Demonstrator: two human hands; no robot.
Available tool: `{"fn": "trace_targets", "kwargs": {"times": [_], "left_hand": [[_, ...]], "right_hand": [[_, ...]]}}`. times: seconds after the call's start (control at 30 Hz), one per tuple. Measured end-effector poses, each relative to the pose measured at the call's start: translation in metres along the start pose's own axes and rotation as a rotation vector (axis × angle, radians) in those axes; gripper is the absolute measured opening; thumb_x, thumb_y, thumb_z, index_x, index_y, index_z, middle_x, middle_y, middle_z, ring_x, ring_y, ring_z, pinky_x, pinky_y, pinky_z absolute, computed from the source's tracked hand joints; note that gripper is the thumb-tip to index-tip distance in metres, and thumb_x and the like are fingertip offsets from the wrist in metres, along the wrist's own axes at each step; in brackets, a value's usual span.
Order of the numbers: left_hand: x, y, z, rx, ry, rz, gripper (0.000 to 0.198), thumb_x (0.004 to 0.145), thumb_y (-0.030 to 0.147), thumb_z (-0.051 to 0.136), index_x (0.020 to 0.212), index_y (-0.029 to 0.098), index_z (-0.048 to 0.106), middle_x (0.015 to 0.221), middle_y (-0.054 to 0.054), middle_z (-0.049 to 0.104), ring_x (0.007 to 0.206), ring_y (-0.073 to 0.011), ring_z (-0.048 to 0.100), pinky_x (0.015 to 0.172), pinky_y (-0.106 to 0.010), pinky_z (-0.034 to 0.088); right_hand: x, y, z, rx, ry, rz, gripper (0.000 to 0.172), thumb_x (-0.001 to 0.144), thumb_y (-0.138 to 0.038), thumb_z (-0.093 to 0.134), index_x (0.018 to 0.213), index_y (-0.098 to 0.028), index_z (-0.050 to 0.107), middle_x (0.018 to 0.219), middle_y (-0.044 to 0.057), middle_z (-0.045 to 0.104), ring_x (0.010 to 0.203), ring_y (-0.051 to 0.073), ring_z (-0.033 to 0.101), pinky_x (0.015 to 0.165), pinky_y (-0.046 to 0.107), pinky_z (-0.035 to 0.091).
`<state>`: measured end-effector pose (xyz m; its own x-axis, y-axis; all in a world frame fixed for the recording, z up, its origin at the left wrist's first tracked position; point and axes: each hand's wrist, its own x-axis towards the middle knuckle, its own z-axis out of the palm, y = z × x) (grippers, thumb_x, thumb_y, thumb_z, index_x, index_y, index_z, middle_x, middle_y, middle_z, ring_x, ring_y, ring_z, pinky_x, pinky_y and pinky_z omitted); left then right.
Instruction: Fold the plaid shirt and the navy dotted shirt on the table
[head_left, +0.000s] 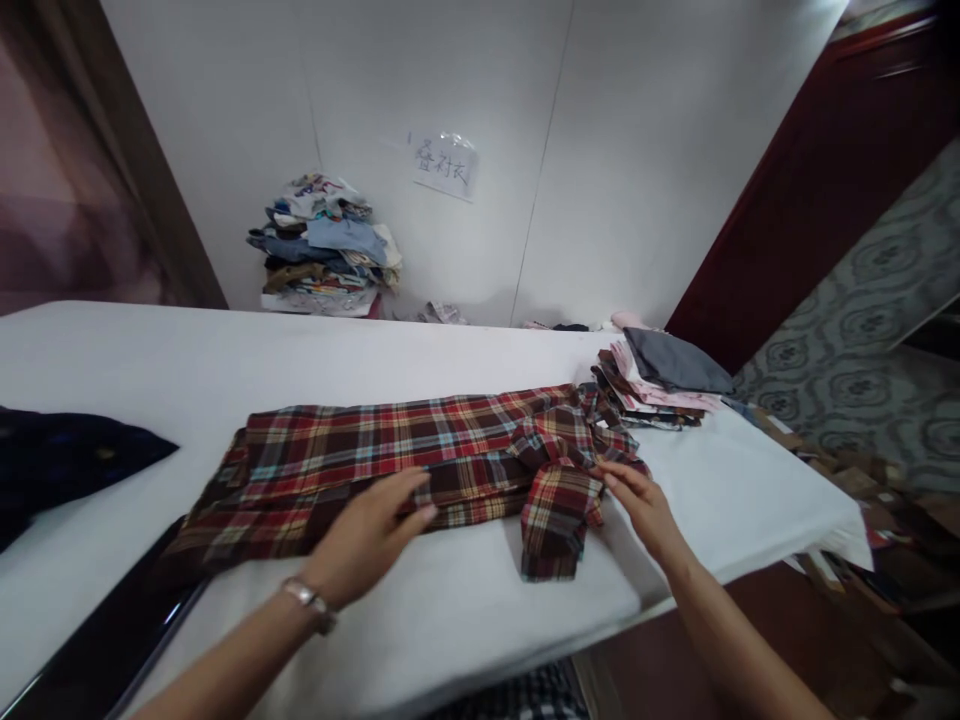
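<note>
A red, brown and white plaid shirt (390, 445) lies lengthwise on the white table (225, 360), folded into a long band. My left hand (367, 535) rests flat on its near edge around the middle, fingers spread. My right hand (643, 505) touches the shirt's right end, by a sleeve that hangs toward the table's front edge. Neither hand closes around the cloth.
A stack of folded clothes (660, 385) with a grey piece on top sits at the table's right end. A dark garment (60, 460) lies at the left. A pile of clothes (322, 245) stands by the wall beyond the table. A paper sign (444, 165) hangs on the wall.
</note>
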<state>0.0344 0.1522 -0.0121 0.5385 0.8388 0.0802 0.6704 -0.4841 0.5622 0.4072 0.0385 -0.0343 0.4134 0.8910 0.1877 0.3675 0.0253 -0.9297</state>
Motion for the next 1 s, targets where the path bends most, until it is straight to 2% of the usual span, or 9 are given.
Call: {"fn": "trace_targets", "kwargs": {"times": [0.17,0.27,0.33,0.43,0.53,0.63,0.73,0.87,1.0], "left_hand": [[0.002,0.091,0.061,-0.380,-0.132,0.095,0.069,0.075,0.048,0.061,0.137,0.025,0.041,0.142,-0.009,0.045,0.130,-0.0264,0.041,0.108,-0.040,0.031],[0.010,0.114,0.092,-0.409,-0.119,0.044,0.077,0.069,0.038,0.067,0.138,0.021,0.037,0.135,-0.014,0.051,0.123,-0.0293,0.048,0.102,-0.041,0.036],[0.013,0.116,0.102,-0.371,-0.106,-0.024,0.057,0.072,0.029,0.062,0.127,0.018,0.048,0.120,-0.014,0.061,0.111,-0.0289,0.056,0.093,-0.040,0.041],[0.010,0.113,0.099,-0.433,-0.056,-0.046,0.024,0.075,0.024,0.053,0.098,0.021,0.061,0.095,-0.007,0.068,0.091,-0.0236,0.062,0.082,-0.035,0.044],[0.002,0.112,0.079,-0.632,0.043,-0.080,0.013,0.076,0.031,0.055,0.083,0.022,0.059,0.082,-0.002,0.066,0.080,-0.0194,0.060,0.075,-0.032,0.045],[-0.007,0.115,0.061,-0.777,0.057,-0.086,0.015,0.070,0.028,0.058,0.083,0.021,0.059,0.082,-0.001,0.065,0.077,-0.0177,0.059,0.073,-0.031,0.046],[-0.016,0.120,0.056,-0.821,-0.029,-0.038,0.030,0.063,0.014,0.055,0.090,0.023,0.060,0.089,-0.002,0.064,0.081,-0.0177,0.058,0.076,-0.032,0.047],[-0.026,0.131,0.058,-0.686,-0.087,0.087,0.042,0.057,0.005,0.047,0.090,0.024,0.065,0.094,-0.004,0.059,0.090,-0.0187,0.056,0.083,-0.033,0.045],[-0.027,0.140,0.054,-0.678,-0.200,0.186,0.051,0.055,0.002,0.045,0.097,0.024,0.066,0.102,-0.004,0.058,0.095,-0.0185,0.056,0.085,-0.031,0.044]], "right_hand": [[-0.041,0.009,0.019,-0.027,-0.027,-0.090,0.050,0.074,-0.039,0.067,0.121,-0.026,0.060,0.121,0.006,0.063,0.107,0.026,0.059,0.092,0.043,0.048],[-0.045,0.007,0.034,0.037,0.094,-0.122,0.031,0.077,-0.041,0.062,0.100,-0.022,0.070,0.099,0.007,0.071,0.089,0.024,0.065,0.083,0.041,0.052],[-0.045,0.002,0.039,0.067,0.126,-0.172,0.024,0.079,-0.039,0.061,0.092,-0.022,0.071,0.094,0.007,0.071,0.089,0.024,0.064,0.084,0.040,0.051],[-0.046,-0.002,0.042,0.108,0.118,-0.209,0.025,0.081,-0.036,0.059,0.101,-0.023,0.068,0.108,0.008,0.068,0.102,0.024,0.061,0.091,0.040,0.048],[-0.048,0.003,0.044,0.158,0.112,-0.125,0.034,0.081,-0.037,0.058,0.111,-0.022,0.063,0.117,0.009,0.064,0.105,0.024,0.059,0.091,0.041,0.048],[-0.049,0.012,0.047,0.169,0.077,-0.081,0.035,0.081,-0.038,0.057,0.111,-0.022,0.063,0.115,0.009,0.065,0.105,0.025,0.059,0.091,0.041,0.048],[-0.039,0.017,0.045,0.143,0.047,-0.112,0.035,0.082,-0.034,0.054,0.113,-0.023,0.062,0.114,0.008,0.066,0.106,0.024,0.059,0.094,0.042,0.046],[-0.002,0.015,0.035,-0.055,0.083,-0.270,0.044,0.078,-0.022,0.046,0.119,-0.022,0.060,0.122,0.007,0.061,0.116,0.023,0.053,0.104,0.045,0.038],[0.045,0.012,0.031,-0.320,-0.110,-0.418,0.060,0.066,-0.008,0.044,0.123,-0.022,0.059,0.138,0.006,0.049,0.132,0.023,0.038,0.111,0.045,0.027]]}}
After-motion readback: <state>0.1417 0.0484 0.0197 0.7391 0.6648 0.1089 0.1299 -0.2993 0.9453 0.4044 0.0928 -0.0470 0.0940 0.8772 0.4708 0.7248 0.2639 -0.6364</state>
